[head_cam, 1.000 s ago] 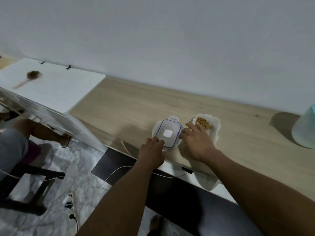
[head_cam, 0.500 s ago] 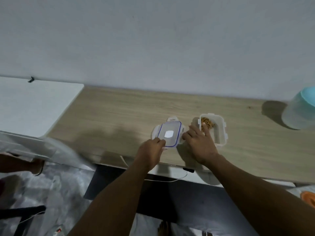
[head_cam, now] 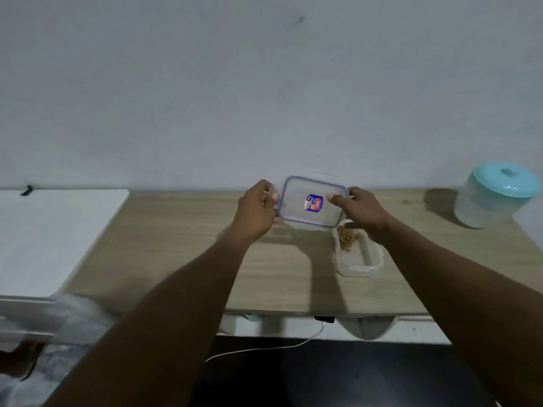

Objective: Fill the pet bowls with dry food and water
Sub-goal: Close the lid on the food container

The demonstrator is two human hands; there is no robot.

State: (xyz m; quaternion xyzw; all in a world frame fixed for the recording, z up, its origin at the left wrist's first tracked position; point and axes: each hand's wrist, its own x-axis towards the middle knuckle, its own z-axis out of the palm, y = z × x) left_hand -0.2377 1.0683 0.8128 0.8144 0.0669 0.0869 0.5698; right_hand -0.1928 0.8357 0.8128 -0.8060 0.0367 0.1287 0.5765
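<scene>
Both hands hold a clear rectangular lid [head_cam: 296, 212] with a blue seal and a small sticker, raised above the wooden table [head_cam: 182, 248] and tilted toward me. My left hand [head_cam: 257, 211] grips its left edge, my right hand [head_cam: 363, 211] its right edge. Below the lid, an open clear plastic container [head_cam: 360, 259] stands on the table with brown dry food [head_cam: 346, 237] heaped at its far end. My right wrist covers part of its far right corner.
A translucent round tub with a teal lid [head_cam: 496, 195] stands at the far right by the wall. A white surface [head_cam: 47, 239] adjoins the table on the left. A white cable [head_cam: 264, 349] hangs below the front edge, over a dark floor.
The lid has been lifted off the table, now held up by both hands. The right hand left the food container's rim. The camera has turned right and up.
</scene>
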